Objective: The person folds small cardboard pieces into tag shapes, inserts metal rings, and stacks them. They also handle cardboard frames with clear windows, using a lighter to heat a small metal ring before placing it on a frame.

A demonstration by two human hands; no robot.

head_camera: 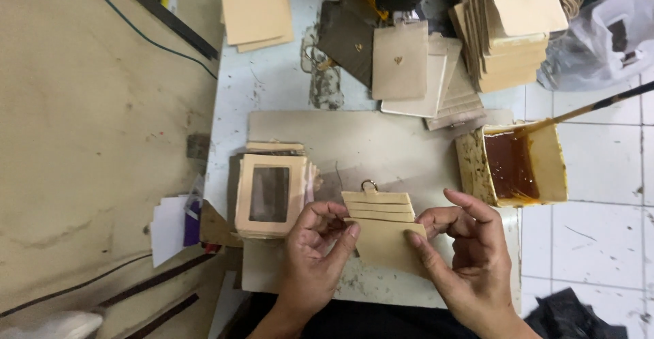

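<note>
Matt tan leather-like card holder (383, 233) with small metal ring (368, 186), shiny brown glue (509, 165) in stained tub, rough grey board (381, 141)

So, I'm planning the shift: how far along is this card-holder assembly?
Done: finished-looking tan pieces lie stacked at the back. In hand: left hand and right hand press a slotted card panel together. Left: windowed frames and a tall stack of cut blanks wait; the glue tub holds plenty of glue.
</note>
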